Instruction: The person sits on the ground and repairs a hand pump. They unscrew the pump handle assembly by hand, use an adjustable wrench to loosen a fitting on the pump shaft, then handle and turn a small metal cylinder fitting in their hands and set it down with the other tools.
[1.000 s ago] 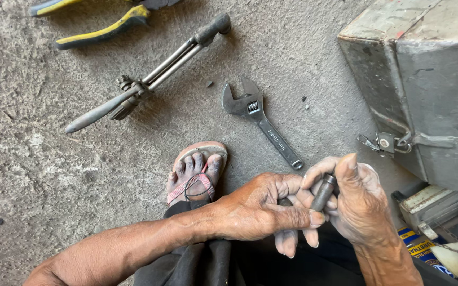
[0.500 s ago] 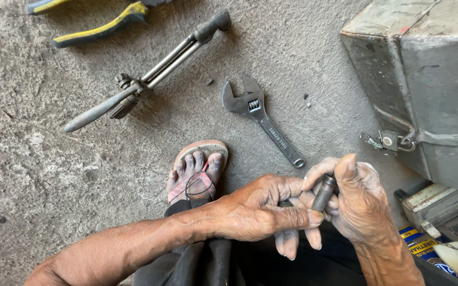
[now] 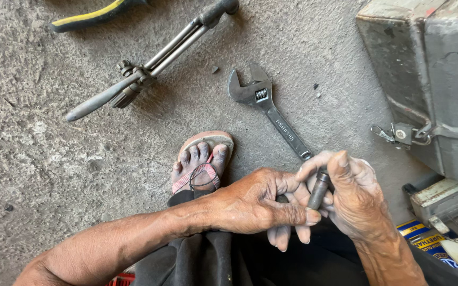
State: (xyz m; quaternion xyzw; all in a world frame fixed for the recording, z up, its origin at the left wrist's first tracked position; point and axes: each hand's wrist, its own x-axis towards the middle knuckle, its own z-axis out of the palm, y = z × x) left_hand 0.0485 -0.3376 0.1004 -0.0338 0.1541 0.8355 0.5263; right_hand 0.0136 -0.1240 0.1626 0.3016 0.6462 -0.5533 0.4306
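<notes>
My left hand and my right hand meet low in the picture over my lap. Between them is a short dark metal cylinder, standing nearly upright. The fingers of my right hand curl around it from the right. My left thumb and fingers press against its lower end from the left. An adjustable wrench lies on the concrete just above my hands, jaws pointing away from me.
A long two-handled metal tool lies diagonally on the concrete floor, and yellow-handled pliers rest at the top edge. My sandalled foot sits left of the hands. A grey metal box with a latch stands at right, cartons below it.
The view has shifted slightly, so the floor tools sit a little higher. Both hands keep the same hold on the cylinder.
</notes>
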